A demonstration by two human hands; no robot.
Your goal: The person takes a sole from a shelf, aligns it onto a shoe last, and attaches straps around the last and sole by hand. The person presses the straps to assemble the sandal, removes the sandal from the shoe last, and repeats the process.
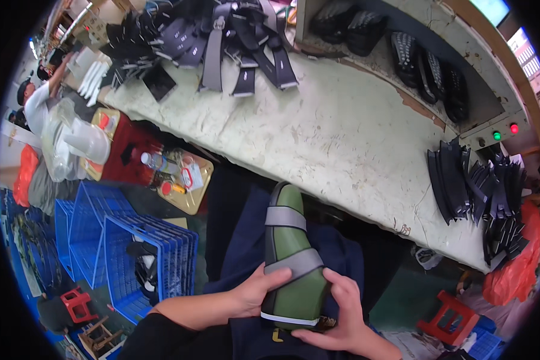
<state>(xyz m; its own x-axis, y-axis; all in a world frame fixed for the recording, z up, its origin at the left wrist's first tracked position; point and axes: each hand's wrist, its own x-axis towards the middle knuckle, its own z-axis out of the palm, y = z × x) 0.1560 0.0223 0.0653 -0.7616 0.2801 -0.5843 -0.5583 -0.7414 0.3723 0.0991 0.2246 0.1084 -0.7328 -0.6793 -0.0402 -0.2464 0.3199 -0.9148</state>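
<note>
Green shoe upper (291,264) with two grey straps, held over the lap, below the near edge of the surface (318,132). Long axis runs away from the body, narrow end pointing up toward the surface, wide end at the hands. Left hand (255,294) clasps the left flank, thumb on the lower strap. Right hand (342,312) cups the right flank and bottom edge, fingers curled on it. Both sit at the near end, about equally close; far end free.
</note>
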